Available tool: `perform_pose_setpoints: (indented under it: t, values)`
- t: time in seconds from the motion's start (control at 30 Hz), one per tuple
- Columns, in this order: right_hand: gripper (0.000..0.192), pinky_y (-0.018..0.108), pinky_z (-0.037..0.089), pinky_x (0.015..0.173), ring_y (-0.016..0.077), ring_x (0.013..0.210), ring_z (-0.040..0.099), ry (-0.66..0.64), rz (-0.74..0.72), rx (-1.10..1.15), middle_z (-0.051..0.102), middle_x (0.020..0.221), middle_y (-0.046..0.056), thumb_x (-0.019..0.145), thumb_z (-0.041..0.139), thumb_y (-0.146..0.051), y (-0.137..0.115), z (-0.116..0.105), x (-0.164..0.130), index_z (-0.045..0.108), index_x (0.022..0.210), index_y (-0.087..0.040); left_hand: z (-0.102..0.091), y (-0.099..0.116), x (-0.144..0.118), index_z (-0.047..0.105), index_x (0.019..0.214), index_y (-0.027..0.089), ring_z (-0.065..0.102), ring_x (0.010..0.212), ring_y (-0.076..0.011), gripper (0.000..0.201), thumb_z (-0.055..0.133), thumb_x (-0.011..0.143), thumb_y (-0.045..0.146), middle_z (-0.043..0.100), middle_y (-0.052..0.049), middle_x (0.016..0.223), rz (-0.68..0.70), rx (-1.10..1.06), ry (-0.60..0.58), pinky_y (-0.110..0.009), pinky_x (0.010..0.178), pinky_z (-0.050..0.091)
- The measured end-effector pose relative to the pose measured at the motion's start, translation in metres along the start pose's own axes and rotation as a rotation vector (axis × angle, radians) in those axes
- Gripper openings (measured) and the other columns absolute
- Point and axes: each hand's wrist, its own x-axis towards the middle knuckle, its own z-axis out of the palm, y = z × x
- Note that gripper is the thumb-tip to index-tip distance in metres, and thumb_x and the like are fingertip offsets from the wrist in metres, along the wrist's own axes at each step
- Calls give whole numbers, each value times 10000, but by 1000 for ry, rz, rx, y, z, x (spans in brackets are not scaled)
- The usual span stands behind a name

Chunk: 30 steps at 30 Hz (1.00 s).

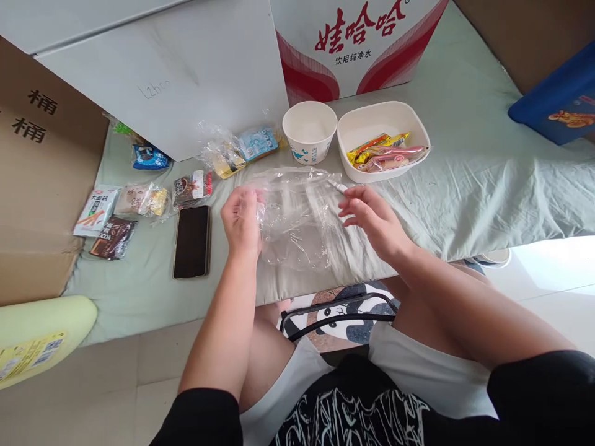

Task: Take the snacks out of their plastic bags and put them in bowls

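Observation:
A crinkled clear plastic bag (297,232) lies spread over the cloth in front of me. My left hand (242,217) grips its left edge, the fingers curled and slightly blurred. At the bag's upper right corner, my right hand (369,218) has its fingertips on a small white strip (338,185) joined to the plastic. Just behind the bag stands a white paper cup (310,133) with blue-green print. Right of the cup, a white bowl (383,142) holds several snacks in yellow and pink wrappers (388,155).
A black phone (192,241) lies left of my left arm. Several packaged snacks (193,188) are scattered beyond it. A white box (162,80) and a red-and-white carton (353,52) stand at the back. Cardboard (41,173) borders the left, a blue container (558,99) the right.

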Motion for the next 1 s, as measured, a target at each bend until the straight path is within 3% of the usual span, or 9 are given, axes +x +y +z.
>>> perform_pose_setpoints:
  t: [0.1,0.17,0.23,0.33,0.6,0.7,0.77,0.83,1.0]
  values:
    - [569,390,565,993,229,1175,674,-108,76,150,704,1262,77,774,774,-683,-1,4,2,638,1129,-260,2,0,-4,696,734,203,546,633,-121,484,717,847,673,626,-1,708,22,-53,-102,-267,618,436]
    - [568,404,567,1018,225,1127,707,-181,88,204,749,1185,76,751,817,-651,-4,7,2,665,1122,-248,2,1,-8,718,750,210,565,658,-129,479,726,848,678,651,-8,731,29,-58,-182,-272,630,442]
    - [481,393,611,909,197,916,742,-205,103,200,771,955,53,773,821,-597,-7,9,2,679,1037,-220,2,1,-11,751,803,220,601,702,-147,494,704,856,708,678,-20,769,11,-67,-227,-282,651,459]
    - [345,320,610,677,132,619,666,-87,85,115,680,680,-12,794,811,-494,-8,8,5,657,887,-200,0,-3,-11,775,880,225,628,729,-168,564,621,882,767,706,-44,832,-36,-87,-232,-304,661,483]
    - [210,260,529,541,100,512,595,159,-25,-18,619,613,-40,852,760,-384,-6,-12,19,639,838,-213,-21,-3,9,713,848,225,694,792,-190,559,509,962,732,703,-39,789,64,-48,-102,-365,820,558]
    - [268,246,485,518,92,514,560,152,-71,33,595,606,-48,848,774,-447,-6,-15,20,618,829,-229,-31,4,14,700,962,235,726,758,-196,493,728,816,705,730,-34,798,-75,-103,-313,-350,742,590]
    - [287,236,464,503,84,508,530,155,-78,59,584,606,-54,841,780,-462,-6,-17,21,605,823,-235,-37,8,14,688,1002,233,733,687,-199,481,882,694,547,734,-19,756,-247,-28,-528,-328,653,595]
    - [265,233,470,503,82,500,515,183,-63,56,575,593,-61,847,769,-441,-5,-19,24,595,835,-241,-41,12,13,676,927,211,690,561,-175,391,893,671,412,702,6,657,-375,88,-633,-294,548,565]
    - [203,240,484,513,91,490,525,224,-32,87,601,608,-77,850,721,-380,-1,-23,30,595,959,-263,-40,20,11,664,955,198,717,618,-161,356,844,686,346,755,-14,742,-312,-54,-423,-287,603,598]
